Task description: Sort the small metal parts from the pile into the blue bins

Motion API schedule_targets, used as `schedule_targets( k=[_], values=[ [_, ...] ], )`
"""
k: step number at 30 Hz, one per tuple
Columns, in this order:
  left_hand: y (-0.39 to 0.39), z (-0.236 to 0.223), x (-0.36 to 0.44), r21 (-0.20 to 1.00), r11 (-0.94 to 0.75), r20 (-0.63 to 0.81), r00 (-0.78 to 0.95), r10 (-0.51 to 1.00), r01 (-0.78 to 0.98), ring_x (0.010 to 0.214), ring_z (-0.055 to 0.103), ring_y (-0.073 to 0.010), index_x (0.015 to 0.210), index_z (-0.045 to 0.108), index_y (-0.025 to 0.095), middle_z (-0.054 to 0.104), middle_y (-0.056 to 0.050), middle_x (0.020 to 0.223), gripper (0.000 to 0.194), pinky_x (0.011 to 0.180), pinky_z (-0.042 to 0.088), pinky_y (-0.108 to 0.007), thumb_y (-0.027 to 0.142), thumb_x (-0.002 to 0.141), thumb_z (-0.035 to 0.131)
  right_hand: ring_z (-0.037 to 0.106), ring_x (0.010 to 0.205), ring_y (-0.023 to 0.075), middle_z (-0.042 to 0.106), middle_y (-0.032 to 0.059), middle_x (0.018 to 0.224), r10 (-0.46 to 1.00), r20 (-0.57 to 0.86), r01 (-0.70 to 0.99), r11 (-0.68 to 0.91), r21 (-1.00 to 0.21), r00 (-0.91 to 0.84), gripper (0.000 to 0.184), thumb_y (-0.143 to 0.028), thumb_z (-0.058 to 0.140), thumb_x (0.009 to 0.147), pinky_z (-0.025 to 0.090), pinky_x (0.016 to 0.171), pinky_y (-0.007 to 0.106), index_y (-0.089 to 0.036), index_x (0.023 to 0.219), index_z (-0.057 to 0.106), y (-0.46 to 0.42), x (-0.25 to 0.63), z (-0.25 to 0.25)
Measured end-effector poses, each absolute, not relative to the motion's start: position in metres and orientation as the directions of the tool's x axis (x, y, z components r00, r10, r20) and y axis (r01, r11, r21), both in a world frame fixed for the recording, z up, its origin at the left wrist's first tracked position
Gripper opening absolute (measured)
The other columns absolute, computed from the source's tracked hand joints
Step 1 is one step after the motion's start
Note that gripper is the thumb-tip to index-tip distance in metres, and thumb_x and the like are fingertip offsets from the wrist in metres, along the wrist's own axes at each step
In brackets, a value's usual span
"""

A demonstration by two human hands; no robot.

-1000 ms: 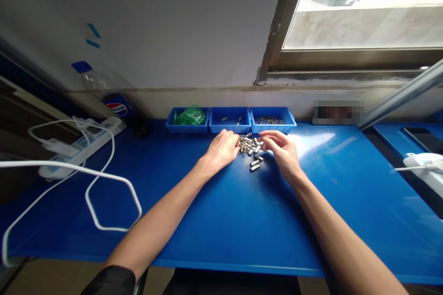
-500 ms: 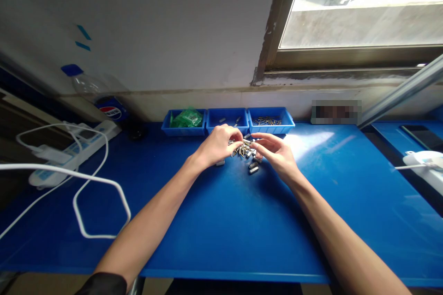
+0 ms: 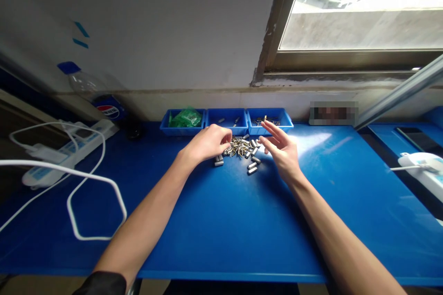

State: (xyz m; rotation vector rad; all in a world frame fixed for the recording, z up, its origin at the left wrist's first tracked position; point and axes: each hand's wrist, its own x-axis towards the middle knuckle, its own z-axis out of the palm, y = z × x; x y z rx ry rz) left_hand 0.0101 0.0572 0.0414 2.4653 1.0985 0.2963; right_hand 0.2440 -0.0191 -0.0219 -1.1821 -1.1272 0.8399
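Note:
A mixed pile of thin brass-coloured pins or screws (image 3: 240, 146) and short silver-grey metal blocks (image 3: 252, 171) lies on the blue table. At the pile's left edge is my left hand (image 3: 209, 142), its fingers curled and thumb pressed in; whatever it may hold is hidden. A few grey blocks (image 3: 218, 161) rest just below that hand. My right hand (image 3: 282, 150) is raised on the pile's right side, with thumb and fingers spread apart. One small brass-coloured piece (image 3: 265, 118) shows just above its index fingertip, before the right bin; whether they touch I cannot tell.
Three blue bins line the wall: the left bin (image 3: 165, 124) has a green plastic bag (image 3: 187, 118), the middle bin (image 3: 226, 130) a few grey pieces, the right bin (image 3: 285, 124) many thin pins. A cola bottle (image 3: 109, 108), power strip (image 3: 51, 166) and white cable (image 3: 117, 189) occupy the left.
My right hand has risen from the pile toward the right bin and its fingers have spread. My left hand has shifted slightly left, exposing more of the pile.

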Motion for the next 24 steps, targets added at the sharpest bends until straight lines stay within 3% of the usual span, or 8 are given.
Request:
schedule_targets(
  k=[3, 9, 14, 19, 24],
  values=[
    [0.055, 0.041, 0.008, 0.419, -0.587, -0.085, 0.674, 0.734, 0.693, 0.073, 0.066, -0.0175, 0.085, 0.072, 0.020, 0.075, -0.003, 0.085, 0.008, 0.059, 0.042, -0.025, 0.015, 0.078, 0.070, 0.075, 0.093, 0.0248, 0.056, 0.0103, 0.158, 0.945, 0.242, 0.090, 0.227, -0.970, 0.219, 0.072, -0.045, 0.081, 0.084, 0.057, 0.059, 0.034, -0.037, 0.151, 0.055, -0.019, 0.248, -0.024],
    [0.051, 0.036, 0.012, 0.371, -0.608, -0.075, 0.675, 0.734, 0.702, 0.065, 0.064, -0.0169, 0.083, 0.070, 0.020, 0.073, -0.004, 0.079, 0.021, 0.054, 0.038, -0.025, 0.005, 0.070, 0.064, 0.072, 0.081, 0.0206, 0.064, 0.0108, 0.148, 0.946, 0.242, 0.093, 0.227, -0.970, 0.216, 0.055, -0.044, 0.077, 0.087, 0.058, 0.064, 0.036, -0.032, 0.138, 0.063, -0.021, 0.249, -0.022],
    [0.052, 0.041, 0.013, 0.502, -0.612, 0.035, 0.692, 0.721, 0.612, 0.066, 0.066, -0.0167, 0.084, 0.072, 0.020, 0.073, -0.002, 0.077, 0.015, 0.058, 0.045, -0.024, 0.010, 0.075, 0.066, 0.070, 0.076, 0.0193, 0.077, 0.0086, 0.119, 0.963, 0.189, 0.050, 0.183, -0.982, 0.193, 0.042, -0.044, 0.078, 0.087, 0.057, 0.068, 0.037, -0.027, 0.124, 0.069, -0.022, 0.247, -0.017],
    [0.051, 0.048, 0.018, 0.697, -0.588, 0.168, 0.703, 0.691, 0.411, 0.074, 0.071, -0.0159, 0.095, 0.072, 0.017, 0.075, -0.001, 0.080, 0.016, 0.069, 0.054, -0.024, 0.012, 0.080, 0.069, 0.068, 0.072, 0.0178, 0.080, 0.0044, 0.095, 0.980, 0.144, 0.027, 0.141, -0.990, 0.136, 0.040, -0.046, 0.080, 0.086, 0.057, 0.071, 0.035, -0.026, 0.119, 0.071, -0.024, 0.243, -0.015],
    [0.050, 0.049, 0.022, 0.681, -0.656, 0.295, 0.698, 0.653, 0.326, 0.077, 0.070, -0.0146, 0.096, 0.070, 0.016, 0.075, -0.001, 0.084, 0.017, 0.073, 0.054, -0.024, 0.013, 0.080, 0.075, 0.070, 0.076, 0.0178, 0.080, 0.0032, 0.093, 0.994, 0.101, 0.002, 0.101, -0.995, 0.045, 0.042, -0.046, 0.084, 0.084, 0.056, 0.071, 0.033, -0.026, 0.119, 0.074, -0.027, 0.240, -0.014]
  ],
)
